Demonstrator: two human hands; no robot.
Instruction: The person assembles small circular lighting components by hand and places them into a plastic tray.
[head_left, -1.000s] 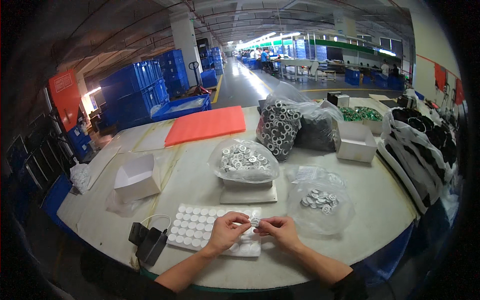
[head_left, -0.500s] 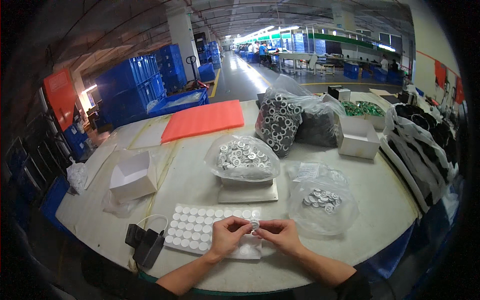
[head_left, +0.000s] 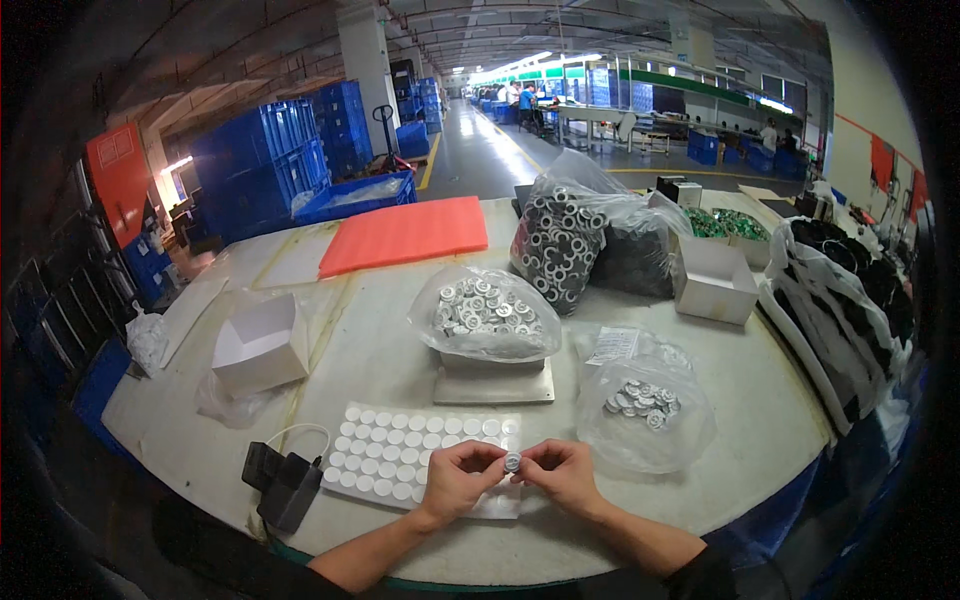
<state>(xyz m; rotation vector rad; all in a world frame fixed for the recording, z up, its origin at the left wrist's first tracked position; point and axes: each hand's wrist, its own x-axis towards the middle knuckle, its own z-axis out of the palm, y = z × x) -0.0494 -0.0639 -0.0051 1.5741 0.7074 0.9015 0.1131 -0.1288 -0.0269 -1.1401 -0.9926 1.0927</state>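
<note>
A small round silver-grey part (head_left: 512, 462) is pinched between the fingertips of my left hand (head_left: 464, 480) and my right hand (head_left: 562, 474). Both hands are closed on it, and their fingers cover part of it. Below them lies a sheet of round white stickers (head_left: 392, 443) in rows, its right end bare in places and partly hidden by my hands. Beyond it, an open clear bag of similar round parts (head_left: 484, 308) rests on a metal block (head_left: 494, 382). Another clear bag with fewer such parts (head_left: 644, 402) lies to the right of my right hand.
A black power adapter (head_left: 290, 488) with a white cable sits left of the sheet. White boxes stand left (head_left: 262, 352) and right (head_left: 716, 282). Farther back are a red foam sheet (head_left: 404, 236), a bag of ring-shaped parts (head_left: 560, 240) and green circuit boards (head_left: 722, 224).
The view has shifted slightly. Both hands keep hold of the small round part over the sheet, and its face looks turned a little.
</note>
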